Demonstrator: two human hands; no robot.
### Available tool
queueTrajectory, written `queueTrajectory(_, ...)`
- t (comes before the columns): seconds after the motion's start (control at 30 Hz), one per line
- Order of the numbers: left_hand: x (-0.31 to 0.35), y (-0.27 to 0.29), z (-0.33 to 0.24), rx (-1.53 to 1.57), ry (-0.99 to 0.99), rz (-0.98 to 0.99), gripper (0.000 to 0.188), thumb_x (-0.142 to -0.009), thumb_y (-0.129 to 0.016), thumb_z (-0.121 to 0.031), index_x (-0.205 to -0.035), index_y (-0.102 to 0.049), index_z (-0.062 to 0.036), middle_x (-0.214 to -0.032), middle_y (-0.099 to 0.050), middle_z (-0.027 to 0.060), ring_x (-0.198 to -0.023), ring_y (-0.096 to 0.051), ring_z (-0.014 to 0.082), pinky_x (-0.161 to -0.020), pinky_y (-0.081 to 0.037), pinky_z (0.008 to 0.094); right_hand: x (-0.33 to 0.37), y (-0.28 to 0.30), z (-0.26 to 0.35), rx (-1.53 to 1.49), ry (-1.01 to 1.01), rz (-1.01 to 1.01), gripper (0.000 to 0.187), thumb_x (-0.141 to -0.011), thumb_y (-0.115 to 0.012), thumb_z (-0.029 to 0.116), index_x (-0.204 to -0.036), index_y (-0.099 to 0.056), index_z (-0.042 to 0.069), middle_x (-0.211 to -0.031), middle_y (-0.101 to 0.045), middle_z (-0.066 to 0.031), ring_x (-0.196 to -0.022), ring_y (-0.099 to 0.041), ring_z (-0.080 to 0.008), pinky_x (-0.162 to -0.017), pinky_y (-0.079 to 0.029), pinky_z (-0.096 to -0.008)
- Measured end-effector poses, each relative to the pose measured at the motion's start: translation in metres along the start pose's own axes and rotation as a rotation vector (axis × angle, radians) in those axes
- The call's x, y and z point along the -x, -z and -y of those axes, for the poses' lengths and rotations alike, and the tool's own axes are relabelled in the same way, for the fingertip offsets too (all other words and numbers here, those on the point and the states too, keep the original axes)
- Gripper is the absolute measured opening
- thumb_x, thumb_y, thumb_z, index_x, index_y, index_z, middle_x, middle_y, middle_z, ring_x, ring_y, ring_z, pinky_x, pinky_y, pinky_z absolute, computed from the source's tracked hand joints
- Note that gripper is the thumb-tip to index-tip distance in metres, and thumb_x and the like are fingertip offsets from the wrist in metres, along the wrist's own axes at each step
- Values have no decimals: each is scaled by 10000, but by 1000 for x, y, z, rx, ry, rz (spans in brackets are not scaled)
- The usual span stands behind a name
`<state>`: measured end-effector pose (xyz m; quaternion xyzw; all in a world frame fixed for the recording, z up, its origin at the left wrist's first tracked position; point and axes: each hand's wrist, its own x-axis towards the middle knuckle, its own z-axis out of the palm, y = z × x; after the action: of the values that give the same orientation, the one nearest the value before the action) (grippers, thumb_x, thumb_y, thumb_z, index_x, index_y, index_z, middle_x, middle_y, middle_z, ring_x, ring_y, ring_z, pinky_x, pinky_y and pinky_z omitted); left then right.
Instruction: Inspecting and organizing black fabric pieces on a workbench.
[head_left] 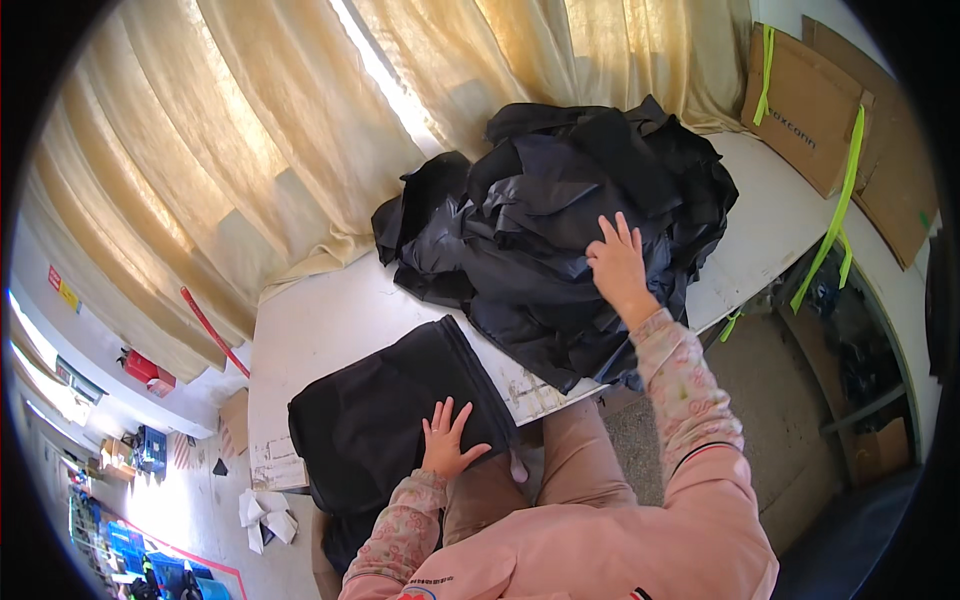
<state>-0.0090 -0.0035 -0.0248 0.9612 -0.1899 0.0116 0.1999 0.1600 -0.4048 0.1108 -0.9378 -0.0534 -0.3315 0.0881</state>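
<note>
A flat stack of folded black fabric (375, 410) lies on the left part of the white table (330, 315), with its near side at the table edge. On the stack's right part rests my left hand (450, 440), palm down with the fingers spread and a ring on one of them. Farther right, a large crumpled heap of black fabric (560, 240) covers much of the table. My right hand (618, 262) is over the heap's right side, fingers stretched out and holding nothing. Whether it touches the fabric I cannot tell.
Pale curtains (300, 130) hang behind the table. Flattened cardboard (810, 110) with yellow-green straps (850, 180) leans at the back right. White scraps (265, 518) lie on the floor at left. A red curved rod (212, 330) stands beside the table's left end.
</note>
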Motion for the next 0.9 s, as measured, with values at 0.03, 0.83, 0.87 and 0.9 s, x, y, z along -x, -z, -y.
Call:
queueTrajectory(0.03, 0, -1, 0, 2, 9, 14, 921, -781, -729, -612, -1534, -366, -227, -1624, -208, 182, -1500, -158, 419, -1112, -155, 723, -3, 2, -12, 124, -31, 163, 190, -842, -693, 158, -1014, -692, 77, -1468, -479, -136, -1426, -345, -374, -1119, -302, -597)
queueTrajectory(0.83, -118, 71, -94, 1699, 438, 13, 167, -931, -642, -84, -1093, -673, -55, -988, -722, 62, -860, -707, 215, -780, -587, 349, 136, 56, 105, -890, 252, -60, 465, -782, -756, 96, -1227, -627, 54, -1221, -632, -140, -1167, -561, -344, -1022, -445, -441)
queueTrajectory(0.87, -118, 84, -98, 1678, 398, 1, 162, -922, -652, -73, -1080, -682, -60, -988, -728, 58, -874, -707, 197, -791, -581, 340, 129, 66, 92, -746, 158, -35, 610, -760, -778, 112, -1323, -549, 54, -1229, -631, -154, -1190, -556, -354, -1013, -450, -440)
queueTrajectory(0.9, -117, 98, -102, 1661, 377, 25, 186, -915, -674, -81, -1097, -665, -41, -1038, -712, 58, -906, -697, 188, -811, -564, 331, 122, 76, 82, -628, 96, -95, 759, -739, -800, 127, -1419, -471, 54, -1237, -630, -167, -1213, -552, -363, -1005, -456, -439)
